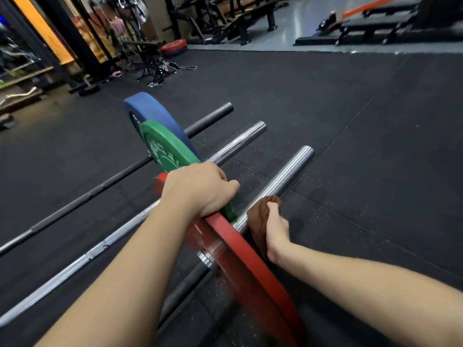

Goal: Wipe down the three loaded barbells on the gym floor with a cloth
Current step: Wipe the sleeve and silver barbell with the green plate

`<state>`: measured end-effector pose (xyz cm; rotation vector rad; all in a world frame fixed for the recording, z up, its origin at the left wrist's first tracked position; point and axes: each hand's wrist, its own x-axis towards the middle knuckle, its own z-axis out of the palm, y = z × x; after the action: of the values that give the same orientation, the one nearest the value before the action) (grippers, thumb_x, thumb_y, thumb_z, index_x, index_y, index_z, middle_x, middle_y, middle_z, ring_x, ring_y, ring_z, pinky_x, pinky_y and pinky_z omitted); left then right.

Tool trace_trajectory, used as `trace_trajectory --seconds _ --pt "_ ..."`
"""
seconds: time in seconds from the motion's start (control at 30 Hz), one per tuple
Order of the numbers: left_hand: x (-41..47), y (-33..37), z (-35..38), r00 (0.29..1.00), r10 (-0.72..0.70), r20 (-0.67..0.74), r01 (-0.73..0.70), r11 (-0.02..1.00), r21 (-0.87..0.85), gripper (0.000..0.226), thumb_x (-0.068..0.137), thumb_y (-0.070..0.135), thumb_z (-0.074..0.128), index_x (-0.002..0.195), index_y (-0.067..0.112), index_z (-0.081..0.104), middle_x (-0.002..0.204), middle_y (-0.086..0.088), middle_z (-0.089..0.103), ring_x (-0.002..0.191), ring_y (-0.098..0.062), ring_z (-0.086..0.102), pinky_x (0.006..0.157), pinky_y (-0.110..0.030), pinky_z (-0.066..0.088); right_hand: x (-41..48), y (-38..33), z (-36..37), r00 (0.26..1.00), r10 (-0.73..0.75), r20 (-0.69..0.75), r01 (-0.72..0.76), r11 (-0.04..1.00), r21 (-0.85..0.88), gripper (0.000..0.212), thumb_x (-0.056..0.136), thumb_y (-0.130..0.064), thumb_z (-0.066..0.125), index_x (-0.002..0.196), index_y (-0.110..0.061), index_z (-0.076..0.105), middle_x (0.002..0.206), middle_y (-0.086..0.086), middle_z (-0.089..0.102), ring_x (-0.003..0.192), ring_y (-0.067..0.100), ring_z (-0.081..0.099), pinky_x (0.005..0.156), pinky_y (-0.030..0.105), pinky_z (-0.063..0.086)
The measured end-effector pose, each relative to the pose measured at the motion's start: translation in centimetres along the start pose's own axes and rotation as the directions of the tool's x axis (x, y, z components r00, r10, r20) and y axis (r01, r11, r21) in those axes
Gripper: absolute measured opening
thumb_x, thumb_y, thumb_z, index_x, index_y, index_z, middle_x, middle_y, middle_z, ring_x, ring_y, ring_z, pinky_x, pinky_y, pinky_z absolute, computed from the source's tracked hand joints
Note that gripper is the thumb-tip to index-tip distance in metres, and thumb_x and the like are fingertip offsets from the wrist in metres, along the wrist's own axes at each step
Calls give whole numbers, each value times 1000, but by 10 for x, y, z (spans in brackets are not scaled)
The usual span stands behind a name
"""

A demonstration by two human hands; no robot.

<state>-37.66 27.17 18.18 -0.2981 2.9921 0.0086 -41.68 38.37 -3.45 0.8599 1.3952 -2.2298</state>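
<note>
Three barbells lie side by side on the black rubber floor. The nearest carries a red plate (253, 266), blurred by motion, and its chrome sleeve (290, 171) points away to the right. The middle bar holds a green plate (162, 149), the far black bar a blue plate (152, 108). My left hand (200, 189) grips the top rim of the red plate, fingers curled over it. My right hand (274, 231) holds a brown cloth (260, 216) wrapped against the near sleeve, right beside the red plate's outer face.
The middle bar's chrome sleeve (240, 141) and the far bar's black sleeve (213, 116) stick out to the right. Open rubber floor (363, 146) spreads right of the bars. Racks, benches and a stack of plates (174, 47) stand at the far edge.
</note>
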Motion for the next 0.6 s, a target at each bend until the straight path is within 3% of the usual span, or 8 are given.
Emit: trace_trajectory --seconds 0.07,0.1,0.2,0.27,0.4,0.6 --pt "-2 0 -1 1000 -4 -13 4 1000 -18 42 90 64 41 89 34 71 90 13 74 98 -19 67 86 -34 49 -17 11 -1 998 18 52 -14 996 -87 49 94 -52 58 107 -8 74 92 6 78 81 21 74 64 24 55" --pt "-3 0 -1 1000 -8 -23 7 1000 -27 42 90 64 41 88 34 70 90 13 74 98 -20 66 87 -34 49 -22 14 0 998 3 55 5 991 -134 52 94 -53 57 108 -6 73 94 7 77 82 21 73 64 23 54" --pt "-3 -1 0 999 -12 -35 11 999 -35 43 90 64 41 86 33 69 90 13 74 98 -20 66 87 -34 49 -16 9 6 998 -53 -29 45 973 -226 69 83 -65 55 113 -5 69 105 11 73 90 27 70 84 34 58" --pt "-1 -1 1 999 -7 -32 6 1000 -27 42 90 64 41 86 34 69 89 13 74 97 -20 66 85 -33 49 -9 -4 11 990 -93 -105 68 973 -219 76 81 -68 55 120 -4 64 115 14 68 97 30 68 92 41 57" --pt "5 -5 5 999 3 -44 -5 999 -52 45 85 69 39 85 36 69 83 14 73 92 -18 67 84 -33 51 29 -65 7 964 -159 -213 142 986 -92 72 91 -63 54 133 -5 54 123 11 61 103 32 62 95 39 52" --pt "9 -8 8 998 9 -54 -12 998 -68 51 76 74 34 80 36 68 79 14 73 88 -18 67 85 -35 52 89 -156 -16 950 -196 -244 195 980 -31 70 91 -60 58 141 -13 50 138 7 59 120 31 60 107 45 47"
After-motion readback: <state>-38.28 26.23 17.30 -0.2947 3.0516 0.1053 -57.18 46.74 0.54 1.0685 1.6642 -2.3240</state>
